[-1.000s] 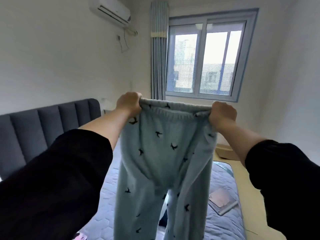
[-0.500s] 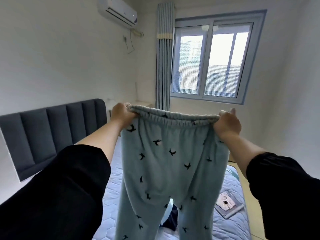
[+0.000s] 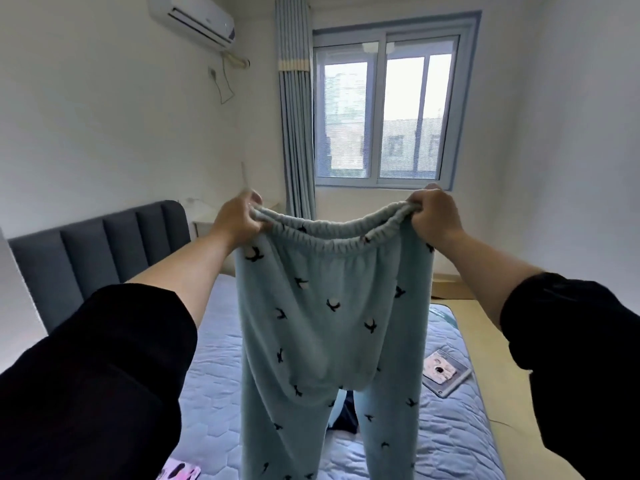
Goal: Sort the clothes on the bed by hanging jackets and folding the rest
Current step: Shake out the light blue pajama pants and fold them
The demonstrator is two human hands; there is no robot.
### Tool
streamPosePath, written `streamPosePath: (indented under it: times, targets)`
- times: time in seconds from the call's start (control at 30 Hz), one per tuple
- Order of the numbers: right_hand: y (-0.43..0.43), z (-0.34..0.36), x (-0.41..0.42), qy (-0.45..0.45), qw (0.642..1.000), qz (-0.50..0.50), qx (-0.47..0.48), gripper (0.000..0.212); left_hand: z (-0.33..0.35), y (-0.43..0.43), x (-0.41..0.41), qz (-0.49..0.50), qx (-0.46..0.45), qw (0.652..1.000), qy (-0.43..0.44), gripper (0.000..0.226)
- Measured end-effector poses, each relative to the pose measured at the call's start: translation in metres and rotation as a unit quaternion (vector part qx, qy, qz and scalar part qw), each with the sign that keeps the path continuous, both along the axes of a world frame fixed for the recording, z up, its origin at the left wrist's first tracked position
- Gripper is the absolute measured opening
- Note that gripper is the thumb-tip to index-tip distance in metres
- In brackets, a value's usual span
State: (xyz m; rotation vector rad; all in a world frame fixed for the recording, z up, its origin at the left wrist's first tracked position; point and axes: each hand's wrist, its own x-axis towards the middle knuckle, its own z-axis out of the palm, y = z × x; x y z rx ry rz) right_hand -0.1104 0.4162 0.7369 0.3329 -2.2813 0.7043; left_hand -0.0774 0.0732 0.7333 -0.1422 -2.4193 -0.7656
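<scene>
Since the earlier frame the two hands have come slightly closer together, so the elastic waistband that was stretched nearly straight now sags in a shallow curve between them. The left hand (image 3: 237, 221) pinches one end of the waistband, fingers curled round the gathered cloth, and the right hand (image 3: 434, 214) grips the other end in the same way, knuckles toward the camera. Both forearms are bare, and black sleeves cover the upper arms. The pale blue-green fleece trousers (image 3: 325, 306), printed with small black birds, hang straight down from the hands, held up in the air above the bed (image 3: 214, 375) with the two legs falling out of view at the bottom. Between the legs a dark garment (image 3: 346, 414) lies on the quilted blue mattress, near its middle. A flat grey tablet-like slab (image 3: 445, 372) lies near the right edge of the bed. A pink and black patterned item (image 3: 178, 472) shows at the near edge. The dark grey padded headboard (image 3: 97, 251) stands at the left.
</scene>
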Motion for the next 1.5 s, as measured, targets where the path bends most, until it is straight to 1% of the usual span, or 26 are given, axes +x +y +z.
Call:
streamPosePath:
  times: [0.03,0.07,0.1,0.13,0.17,0.23,0.3,0.33,0.4,0.47,0.57,0.6,0.67,0.73,0.77,0.87,0.9,1.0,1.07,1.13,1.2,1.3,1.37,1.43,1.47,1.5]
  targets:
    - [-0.003,0.000,0.008,0.009,1.000,-0.001,0.022,0.028,0.001,-0.002,0.007,-0.010,-0.084,0.996,0.000,0.031]
    - [-0.005,0.001,0.016,0.015,0.999,0.002,0.030,0.029,0.003,-0.003,0.014,-0.029,-0.180,0.983,0.005,0.030]
    - [-0.008,0.002,0.024,0.019,0.999,0.010,0.027,0.028,0.003,-0.003,0.021,-0.054,-0.264,0.963,0.015,0.030]
    - [-0.010,0.003,0.032,0.020,0.999,0.020,0.029,0.026,0.002,-0.004,0.028,-0.076,-0.322,0.943,0.025,0.032]
    - [-0.011,0.003,0.040,0.016,0.998,0.031,0.043,0.025,0.002,-0.005,0.034,-0.091,-0.354,0.930,0.032,0.033]
    - [-0.012,0.003,0.055,-0.012,0.994,0.044,0.102,0.028,-0.001,-0.007,0.044,-0.094,-0.374,0.922,0.036,0.037]
    - [-0.007,0.003,0.070,-0.062,0.981,0.029,0.184,0.035,-0.004,-0.008,0.053,-0.091,-0.375,0.922,0.017,0.045]
    - [-0.005,0.003,0.077,-0.085,0.968,0.009,0.235,0.034,-0.005,-0.007,0.059,-0.091,-0.378,0.921,0.004,0.048]
    - [0.002,0.000,0.092,-0.116,0.940,-0.036,0.318,0.025,-0.006,-0.002,0.072,-0.090,-0.391,0.916,-0.013,0.051]
    - [0.011,-0.005,0.109,-0.128,0.934,-0.062,0.328,0.017,-0.008,0.008,0.087,-0.085,-0.403,0.911,-0.004,0.050]
    - [0.033,-0.014,0.138,-0.100,0.929,-0.114,0.337,0.024,-0.011,0.028,0.114,-0.083,-0.426,0.901,0.020,0.044]
    - [0.041,-0.018,0.149,-0.088,0.930,-0.140,0.329,0.026,-0.013,0.034,0.125,-0.084,-0.440,0.894,0.021,0.045]
    - [0.057,-0.025,0.174,-0.080,0.932,-0.190,0.298,0.029,-0.017,0.045,0.149,-0.085,-0.460,0.884,0.001,0.054]
    - [0.072,-0.031,0.199,-0.084,0.931,-0.211,0.286,0.030,-0.020,0.059,0.173,-0.076,-0.447,0.891,-0.041,0.058]
    - [0.078,-0.034,0.210,-0.090,0.930,-0.209,0.289,0.030,-0.021,0.066,0.185,-0.066,-0.425,0.901,-0.060,0.053]
    - [0.095,-0.037,0.243,-0.112,0.927,-0.194,0.300,0.028,-0.024,0.082,0.220,-0.042,-0.339,0.937,-0.079,0.025]
    - [0.101,-0.038,0.254,-0.118,0.927,-0.189,0.303,0.027,-0.026,0.085,0.231,-0.030,-0.313,0.946,-0.076,0.020]
    - [0.111,-0.044,0.286,-0.157,0.925,-0.167,0.304,0.027,-0.033,0.093,0.265,0.001,-0.246,0.967,-0.063,0.021]
    - [0.113,-0.049,0.303,-0.179,0.918,-0.153,0.317,0.027,-0.035,0.096,0.282,0.008,-0.219,0.974,-0.064,0.022]
    - [0.112,-0.051,0.320,-0.197,0.918,-0.148,0.310,0.031,-0.034,0.098,0.300,0.005,-0.200,0.978,-0.068,0.022]
    - [0.110,-0.054,0.335,-0.201,0.916,-0.149,0.314,0.031,-0.032,0.100,0.313,0.010,-0.181,0.982,-0.055,0.022]
    - [0.101,-0.061,0.355,-0.177,0.900,-0.162,0.364,0.029,-0.024,0.109,0.331,0.012,-0.145,0.989,-0.025,0.023]
    - [0.097,-0.062,0.365,-0.158,0.901,-0.187,0.358,0.031,-0.016,0.112,0.340,0.028,-0.146,0.989,0.005,0.017]
    - [0.097,-0.057,0.369,-0.130,0.919,-0.203,0.311,0.031,-0.009,0.108,0.348,0.055,-0.151,0.986,0.050,0.016]
    - [0.100,-0.053,0.370,-0.101,0.936,-0.204,0.267,0.031,-0.006,0.105,0.352,0.064,-0.149,0.984,0.074,0.023]
    - [0.103,-0.049,0.370,-0.054,0.957,-0.195,0.210,0.032,-0.003,0.101,0.356,0.072,-0.142,0.982,0.104,0.031]
